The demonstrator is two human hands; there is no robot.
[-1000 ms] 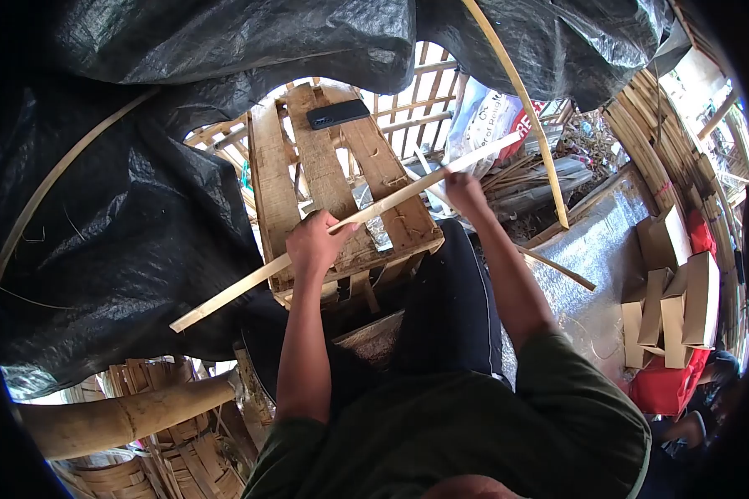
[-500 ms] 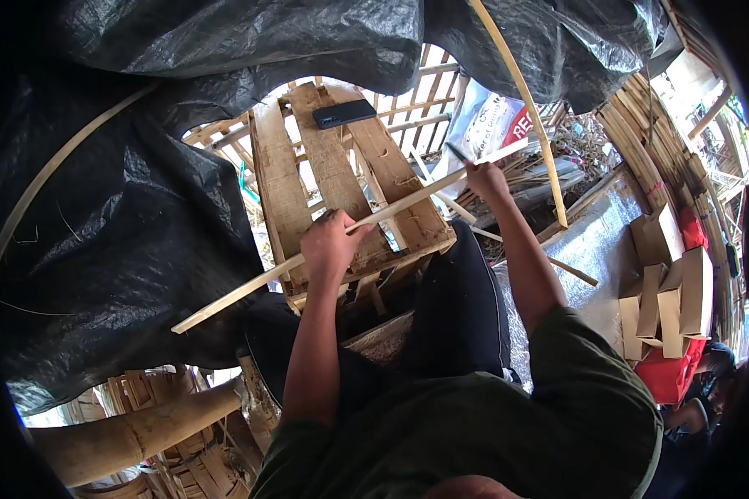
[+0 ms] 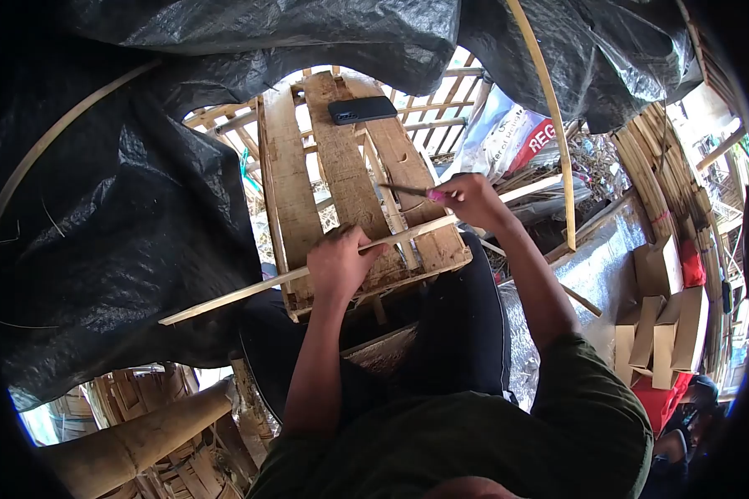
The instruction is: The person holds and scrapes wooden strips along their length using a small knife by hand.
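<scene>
A long pale strip of bamboo or wood [image 3: 420,229] lies slantwise across a slatted wooden crate-like stand [image 3: 338,170]. My left hand [image 3: 339,262] is closed around the strip near the stand's front edge, thumb along its top. Just above the strip, my right hand [image 3: 473,202] grips a knife [image 3: 406,190] by its pink handle, and the dark blade points left over the slats. From beneath the right wrist the strip's far end reaches out to the right. A black smartphone [image 3: 364,110] rests on the stand's far end.
Black plastic sheeting [image 3: 116,208] hangs at left and above. A curved bamboo strip [image 3: 558,125] dangles at right. Cardboard boxes [image 3: 666,333] stand on silvery foil sheeting [image 3: 607,262]. A printed sack [image 3: 508,137] and wood scraps lie beyond, with a thick bamboo pole [image 3: 141,432] lower left.
My right hand has moved left and toward me, and the knife blade now points left over the slats. The left hand keeps hold of the strip. The view has shifted slightly.
</scene>
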